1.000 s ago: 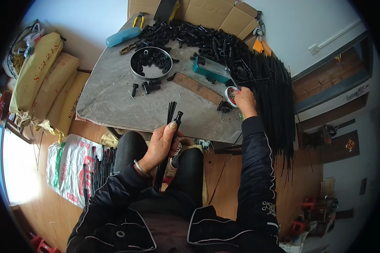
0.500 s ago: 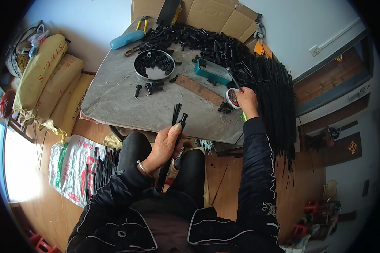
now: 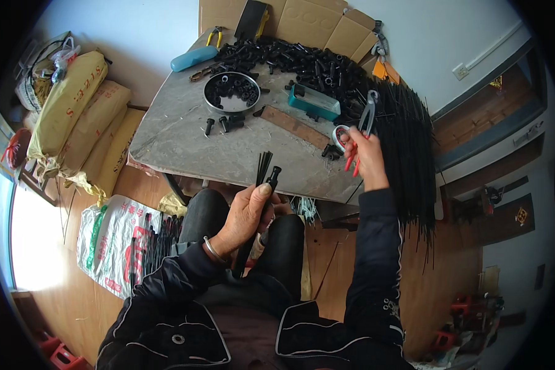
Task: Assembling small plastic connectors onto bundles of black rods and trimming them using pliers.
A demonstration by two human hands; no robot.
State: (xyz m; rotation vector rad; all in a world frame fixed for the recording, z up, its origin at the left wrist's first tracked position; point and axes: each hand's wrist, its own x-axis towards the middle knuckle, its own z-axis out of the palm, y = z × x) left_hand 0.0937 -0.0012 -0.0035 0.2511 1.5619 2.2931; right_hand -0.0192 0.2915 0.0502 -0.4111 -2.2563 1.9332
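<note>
Right hand (image 3: 367, 157) now lifted off table gripping red-handled pliers (image 3: 362, 132), left hand (image 3: 246, 216) still clutching black rods (image 3: 260, 185)

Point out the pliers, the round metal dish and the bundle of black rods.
pliers (image 3: 359, 145), head view, on the red handles
round metal dish (image 3: 211, 106), head view, on its rim
bundle of black rods (image 3: 263, 165), head view, on the upper ends

Black rods (image 3: 262, 185), red-handled pliers (image 3: 362, 132), grey tabletop (image 3: 185, 139), teal box (image 3: 314, 102), yellow sacks (image 3: 68, 105), black sleeves (image 3: 373, 259)
</note>
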